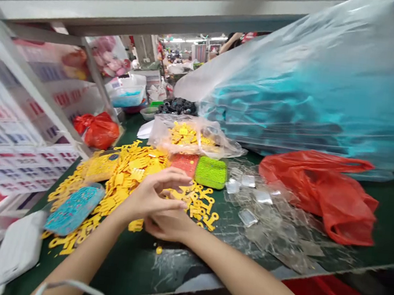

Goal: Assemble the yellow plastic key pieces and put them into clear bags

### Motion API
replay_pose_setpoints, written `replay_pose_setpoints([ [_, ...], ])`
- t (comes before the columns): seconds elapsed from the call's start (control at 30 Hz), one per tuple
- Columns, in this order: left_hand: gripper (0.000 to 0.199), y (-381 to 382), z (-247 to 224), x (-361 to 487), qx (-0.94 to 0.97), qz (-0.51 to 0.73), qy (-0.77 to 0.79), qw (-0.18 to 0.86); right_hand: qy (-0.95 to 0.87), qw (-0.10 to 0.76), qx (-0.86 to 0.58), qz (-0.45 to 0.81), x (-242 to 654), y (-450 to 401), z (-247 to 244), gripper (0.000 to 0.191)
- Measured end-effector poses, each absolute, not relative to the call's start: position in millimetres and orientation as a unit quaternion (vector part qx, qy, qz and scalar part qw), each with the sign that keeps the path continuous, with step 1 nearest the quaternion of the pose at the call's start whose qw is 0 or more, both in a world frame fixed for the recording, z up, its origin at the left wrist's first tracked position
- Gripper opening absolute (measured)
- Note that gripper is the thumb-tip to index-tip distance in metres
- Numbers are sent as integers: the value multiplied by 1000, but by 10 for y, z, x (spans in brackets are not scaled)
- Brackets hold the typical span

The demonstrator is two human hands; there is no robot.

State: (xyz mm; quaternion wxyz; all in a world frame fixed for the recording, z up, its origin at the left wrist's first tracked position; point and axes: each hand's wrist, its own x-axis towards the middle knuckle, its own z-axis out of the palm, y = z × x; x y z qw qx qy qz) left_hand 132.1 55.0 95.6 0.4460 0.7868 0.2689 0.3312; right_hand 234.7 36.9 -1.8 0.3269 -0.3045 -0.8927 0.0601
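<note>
My left hand is over the yellow pieces, its fingers curved and its thumb apart from them. I can make out nothing between them. Under it and partly covered is my right hand, with its fingers hidden, so what they hold does not show. A heap of yellow plastic pieces lies to the left of my hands. Behind my hands are yellow pieces with ring ends, a lime-green beaded block and a coral-red one. Small clear plastic pieces are scattered to the right.
Left are a blue beaded block, a white phone with a cable and a red bag. A clear bag of yellow pieces lies behind. Right are a red bag and a large turquoise-filled bag. A shelf beam crosses above.
</note>
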Motion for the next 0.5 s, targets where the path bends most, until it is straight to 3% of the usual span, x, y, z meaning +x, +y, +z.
replay_pose_setpoints([
  [0.07,42,439,838,1000,788,336,308,413,-840,411,-315,159,2365,362,-43,27],
  [0.17,50,321,613,615,781,356,360,365,-750,465,-318,346,2365,350,-71,48],
  [0.23,55,278,472,444,778,360,381,346,-711,469,-292,434,2339,328,-69,55],
  [0.3,55,263,366,335,786,352,383,335,-689,462,-277,485,2297,300,-58,51],
  [0.5,35,308,265,142,843,310,342,276,-683,394,-360,500,2186,241,-82,39],
])
